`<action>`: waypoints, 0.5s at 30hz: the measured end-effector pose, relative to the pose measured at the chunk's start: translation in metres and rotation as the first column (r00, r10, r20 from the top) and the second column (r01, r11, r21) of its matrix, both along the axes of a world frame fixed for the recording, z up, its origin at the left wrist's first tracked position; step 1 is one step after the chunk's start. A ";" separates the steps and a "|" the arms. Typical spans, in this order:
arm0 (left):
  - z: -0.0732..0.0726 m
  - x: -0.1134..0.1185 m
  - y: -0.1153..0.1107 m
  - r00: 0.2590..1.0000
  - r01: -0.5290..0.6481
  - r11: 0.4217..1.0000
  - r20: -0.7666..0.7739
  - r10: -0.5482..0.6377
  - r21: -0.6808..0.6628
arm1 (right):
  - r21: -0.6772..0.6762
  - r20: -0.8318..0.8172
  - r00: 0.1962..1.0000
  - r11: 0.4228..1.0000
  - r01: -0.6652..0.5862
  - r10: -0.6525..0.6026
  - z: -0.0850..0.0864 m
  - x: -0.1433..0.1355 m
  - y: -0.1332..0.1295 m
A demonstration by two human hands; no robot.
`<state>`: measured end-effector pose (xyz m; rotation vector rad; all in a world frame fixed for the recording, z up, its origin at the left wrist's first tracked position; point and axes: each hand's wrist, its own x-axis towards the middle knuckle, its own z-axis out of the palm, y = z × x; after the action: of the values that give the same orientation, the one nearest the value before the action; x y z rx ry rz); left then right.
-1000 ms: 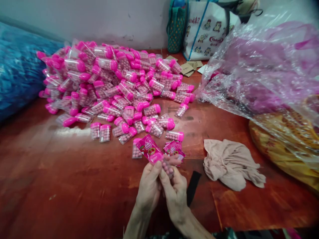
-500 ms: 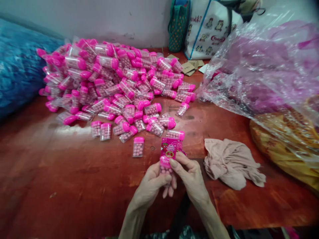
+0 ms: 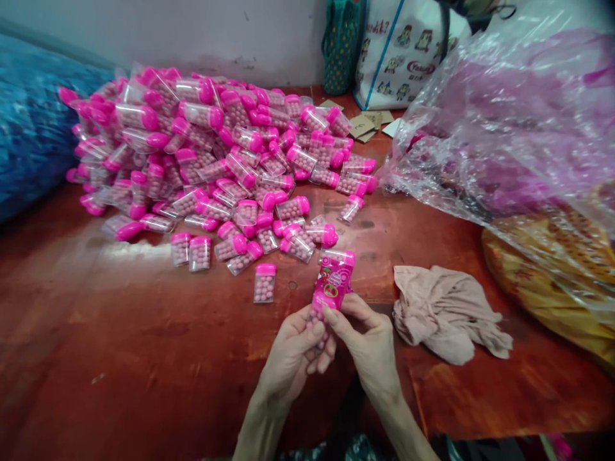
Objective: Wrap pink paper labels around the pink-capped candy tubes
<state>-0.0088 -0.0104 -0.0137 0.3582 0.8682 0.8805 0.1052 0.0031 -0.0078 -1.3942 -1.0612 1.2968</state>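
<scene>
Between both hands is a small clear container of pink balls [image 3: 318, 315], its pink cap end meeting a printed magenta sleeve [image 3: 333, 276]. My left hand [image 3: 295, 352] is closed round the lower part of the container. My right hand [image 3: 362, 336] pinches the sleeve's lower end near the cap, thumb in front and fingers partly hidden behind. One similar container [image 3: 264, 283] stands apart to the left of the hands. Beyond lies a large pile of pink-capped containers [image 3: 206, 153] on the red-brown table [image 3: 158, 358].
A crumpled beige cloth [image 3: 446, 314] lies right of my hands. Clear plastic wrap [image 3: 509, 128] and a yellow bag [image 3: 542, 282] cover the right side. A blue bag [image 3: 33, 128] is at the left. Cardboard pieces [image 3: 362, 125] and a white printed bag [image 3: 401, 57] stand at the back.
The sleeve and container have tilted to the right at the top, and both hands have shifted slightly. The pile sits slightly further left in view.
</scene>
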 end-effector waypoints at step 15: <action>0.005 0.009 -0.007 0.926 -0.020 0.989 -0.369 0.074 0.149 | -0.208 -0.070 0.992 0.974 0.088 -0.105 0.000 -0.016 -0.012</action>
<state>0.0003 -0.0171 -0.0089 0.6482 1.1722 0.9372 0.0893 -0.0086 -0.0082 -1.5128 -0.8134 1.4092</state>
